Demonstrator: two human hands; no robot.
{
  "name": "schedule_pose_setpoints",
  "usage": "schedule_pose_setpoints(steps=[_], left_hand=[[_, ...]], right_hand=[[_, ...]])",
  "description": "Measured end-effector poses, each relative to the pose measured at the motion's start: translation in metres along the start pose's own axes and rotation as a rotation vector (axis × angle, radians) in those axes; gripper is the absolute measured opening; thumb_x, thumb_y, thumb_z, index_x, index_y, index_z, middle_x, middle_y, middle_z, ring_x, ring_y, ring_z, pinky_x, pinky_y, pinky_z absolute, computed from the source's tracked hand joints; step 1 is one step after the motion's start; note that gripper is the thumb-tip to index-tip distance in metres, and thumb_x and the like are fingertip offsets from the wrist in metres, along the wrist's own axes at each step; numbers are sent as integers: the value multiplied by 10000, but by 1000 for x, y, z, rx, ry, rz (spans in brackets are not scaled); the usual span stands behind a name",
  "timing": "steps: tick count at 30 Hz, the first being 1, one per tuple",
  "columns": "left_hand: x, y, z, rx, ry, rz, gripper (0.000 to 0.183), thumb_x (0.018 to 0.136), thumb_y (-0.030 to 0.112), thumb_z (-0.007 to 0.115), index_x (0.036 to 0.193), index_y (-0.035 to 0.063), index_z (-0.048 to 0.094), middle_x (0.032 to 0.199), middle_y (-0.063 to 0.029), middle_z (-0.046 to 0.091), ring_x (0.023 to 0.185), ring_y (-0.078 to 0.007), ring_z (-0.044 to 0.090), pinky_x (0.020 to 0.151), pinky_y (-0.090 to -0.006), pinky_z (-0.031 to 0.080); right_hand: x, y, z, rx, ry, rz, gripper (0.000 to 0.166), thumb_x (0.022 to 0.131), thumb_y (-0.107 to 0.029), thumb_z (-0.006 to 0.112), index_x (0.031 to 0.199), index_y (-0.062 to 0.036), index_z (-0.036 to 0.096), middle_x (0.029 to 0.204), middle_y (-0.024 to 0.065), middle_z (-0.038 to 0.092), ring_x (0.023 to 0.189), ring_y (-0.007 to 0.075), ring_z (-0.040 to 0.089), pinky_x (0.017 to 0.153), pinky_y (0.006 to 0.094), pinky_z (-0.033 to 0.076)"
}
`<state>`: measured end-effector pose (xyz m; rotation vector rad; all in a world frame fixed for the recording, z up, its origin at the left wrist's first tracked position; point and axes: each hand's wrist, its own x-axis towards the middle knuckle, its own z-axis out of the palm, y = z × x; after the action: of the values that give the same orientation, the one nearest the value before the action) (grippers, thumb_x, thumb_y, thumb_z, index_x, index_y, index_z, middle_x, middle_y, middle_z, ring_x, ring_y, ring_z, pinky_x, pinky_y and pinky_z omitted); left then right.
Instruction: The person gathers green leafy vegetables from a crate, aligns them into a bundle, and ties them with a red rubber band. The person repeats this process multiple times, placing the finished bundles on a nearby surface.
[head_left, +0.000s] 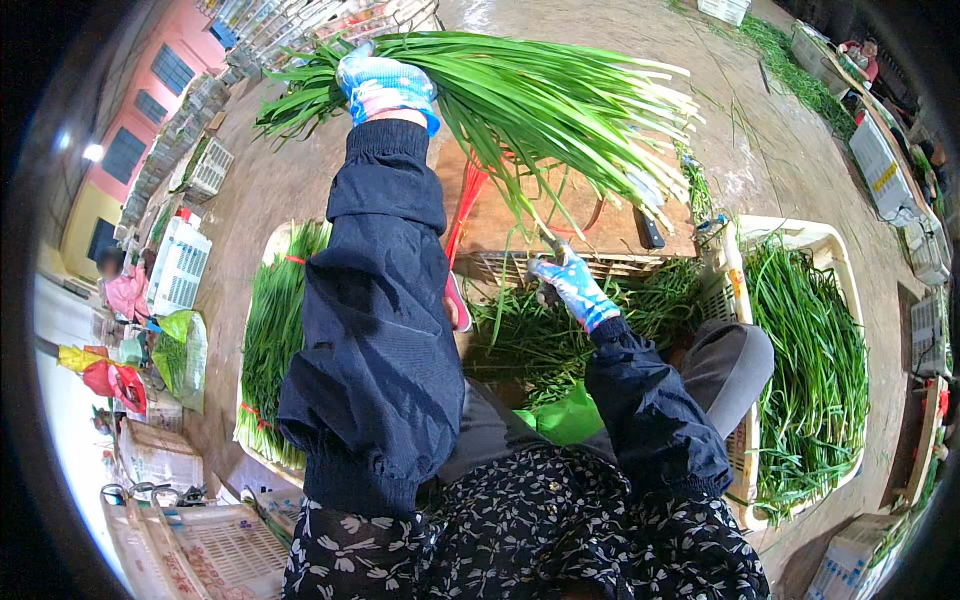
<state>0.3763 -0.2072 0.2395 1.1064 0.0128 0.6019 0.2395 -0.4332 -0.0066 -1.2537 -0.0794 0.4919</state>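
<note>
My left hand (386, 84), in a blue patterned glove, grips a large bunch of long green chives (525, 97) by the leafy end. Their pale stem ends fan out to the right above a wooden board (495, 232). Lower down, my right hand (574, 289) wears a matching glove with grey fingertips. Its fingers are at the tip of a drooping chive stalk (534, 214); whether they pinch it I cannot tell. On the board lie red ties (469, 195) and a knife with a black handle (649, 229), its blade partly behind the stems.
On the left, a white crate (276, 238) holds chives bound with red ties. A white plastic crate (844, 262) of loose chives stands at right. Loose leaves (525, 315) lie between my legs and the board. Other people sit farther off on both sides.
</note>
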Motion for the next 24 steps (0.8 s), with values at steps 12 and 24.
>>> schedule_pose_setpoints(steps=[12, 24], left_hand=[[-19, 25, 39, -232, 132, -103, 323, 913, 281, 367, 980, 57, 589, 945, -141, 650, 828, -310, 589, 840, -416, 454], [-31, 7, 44, -156, 111, -144, 350, 879, 375, 415, 928, 86, 607, 950, -117, 657, 807, -261, 597, 779, -362, 472]], right_hand=[[8, -8, 26, -93, -10, -73, 194, 897, -219, 619, 926, -28, 601, 644, -12, 554, 517, 72, 478, 473, 231, 385], [-53, 85, -60, -1232, -148, -52, 379, 881, -428, 546, 781, -74, 641, 703, 104, 632, 623, 311, 579, 580, 409, 460]])
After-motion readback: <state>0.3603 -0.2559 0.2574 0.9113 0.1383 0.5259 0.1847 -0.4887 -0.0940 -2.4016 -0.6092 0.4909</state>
